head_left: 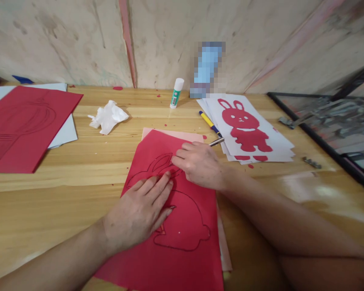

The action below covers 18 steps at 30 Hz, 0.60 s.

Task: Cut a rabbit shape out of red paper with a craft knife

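A red paper sheet (185, 226) with a pencilled rabbit outline lies on the wooden table (79, 190), over a pink sheet (157, 133). My left hand (139, 210) rests flat on the red sheet, fingers stretched out over the drawing. My right hand (197, 163) is closed round a slim tool whose metal end (216, 141) sticks out behind the hand; its tip is hidden near the rabbit's ears.
A stack of white sheets with a red rabbit cut-out (245, 129) lies at the right, a yellow-blue pen (209, 123) beside it. A glue stick (176, 93), crumpled tissue (108, 116), another red sheet (21, 125) at left, a black-framed pane (330, 125) at right.
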Tool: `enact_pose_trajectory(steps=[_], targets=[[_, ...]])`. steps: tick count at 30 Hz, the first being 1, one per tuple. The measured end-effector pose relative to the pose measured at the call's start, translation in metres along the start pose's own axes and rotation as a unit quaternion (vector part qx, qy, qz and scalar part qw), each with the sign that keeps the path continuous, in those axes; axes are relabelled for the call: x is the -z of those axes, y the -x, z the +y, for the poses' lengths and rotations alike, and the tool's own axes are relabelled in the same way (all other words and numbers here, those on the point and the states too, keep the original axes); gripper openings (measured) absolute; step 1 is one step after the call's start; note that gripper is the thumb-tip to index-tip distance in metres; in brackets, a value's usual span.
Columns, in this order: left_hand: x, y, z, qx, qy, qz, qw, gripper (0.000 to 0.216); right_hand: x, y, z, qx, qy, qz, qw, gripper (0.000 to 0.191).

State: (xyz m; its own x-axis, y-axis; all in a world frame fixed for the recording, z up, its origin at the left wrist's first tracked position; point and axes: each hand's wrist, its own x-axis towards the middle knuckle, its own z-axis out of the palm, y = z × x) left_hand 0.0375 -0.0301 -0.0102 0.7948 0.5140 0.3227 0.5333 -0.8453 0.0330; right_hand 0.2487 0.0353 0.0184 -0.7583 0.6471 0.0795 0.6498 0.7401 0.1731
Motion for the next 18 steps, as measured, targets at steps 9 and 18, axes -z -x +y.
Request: enact_pose_trajectory(steps=[9,18], targets=[[0.001,-0.005,-0.007,0.027,0.054,-0.042,0.997,0.058,-0.002,0.0,0.002,-0.001,-0.012,0.002,1.0,0.019],[-0.001,-0.008,-0.011,0.024,0.057,-0.044,0.997,0.056,-0.003,0.001,0.001,-0.004,-0.012,0.015,1.0,0.02]])
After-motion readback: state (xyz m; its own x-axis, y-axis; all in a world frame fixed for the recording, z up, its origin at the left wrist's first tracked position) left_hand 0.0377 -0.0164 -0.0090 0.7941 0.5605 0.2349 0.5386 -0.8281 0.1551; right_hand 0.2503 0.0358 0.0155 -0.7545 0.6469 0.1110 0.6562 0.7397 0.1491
